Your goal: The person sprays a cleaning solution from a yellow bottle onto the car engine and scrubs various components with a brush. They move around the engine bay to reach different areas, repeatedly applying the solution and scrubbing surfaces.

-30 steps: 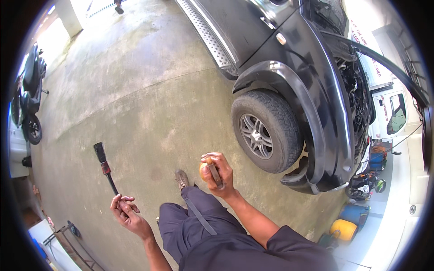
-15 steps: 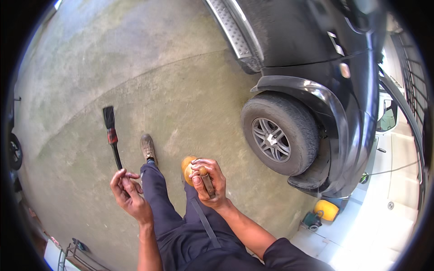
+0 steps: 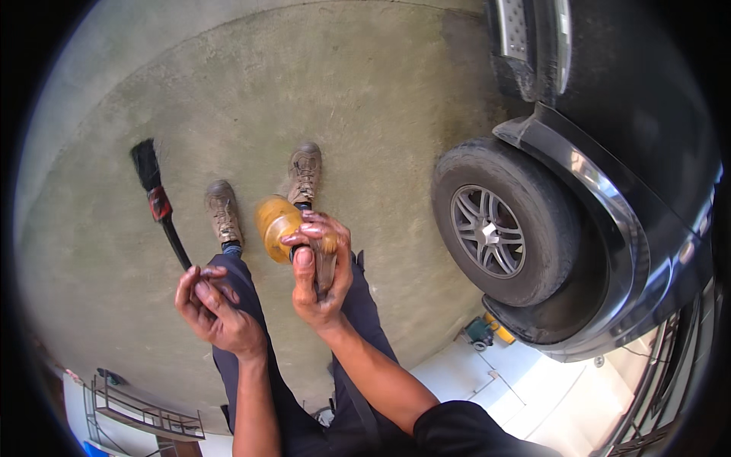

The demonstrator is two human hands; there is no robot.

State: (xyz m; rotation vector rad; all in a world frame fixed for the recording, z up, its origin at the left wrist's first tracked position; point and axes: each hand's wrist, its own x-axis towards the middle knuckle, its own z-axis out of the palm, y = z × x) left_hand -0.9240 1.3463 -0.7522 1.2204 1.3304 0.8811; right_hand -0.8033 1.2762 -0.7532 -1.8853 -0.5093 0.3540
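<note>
Pinched by the handle's end, a brush [image 3: 160, 202] with black bristles and a red band sticks up and away from my left hand [image 3: 225, 316]. My right hand [image 3: 324, 282] is closed around the neck of an amber-yellow bottle [image 3: 274, 221], which tilts up to the left. Against that palm lies a worn, brownish narrow piece [image 3: 326, 266]; my fingers partly hide it, and I cannot tell what it is. Both hands are in front of my legs, apart from each other. Neither the brush nor the bottle touches the car.
A black car [image 3: 640, 114] stands at the right, with its tyre and grey alloy wheel [image 3: 489, 231] facing me. Behind the wheel arch is a green and yellow machine [image 3: 480, 331]. A metal rack [image 3: 145, 411] stands at the lower left. My shoes are on the concrete floor [image 3: 365, 99].
My view has shifted, and both shoes now show. The bottle has come out further into view, pointing up-left. Brush and bottle remain in the same hands. The car appears further right.
</note>
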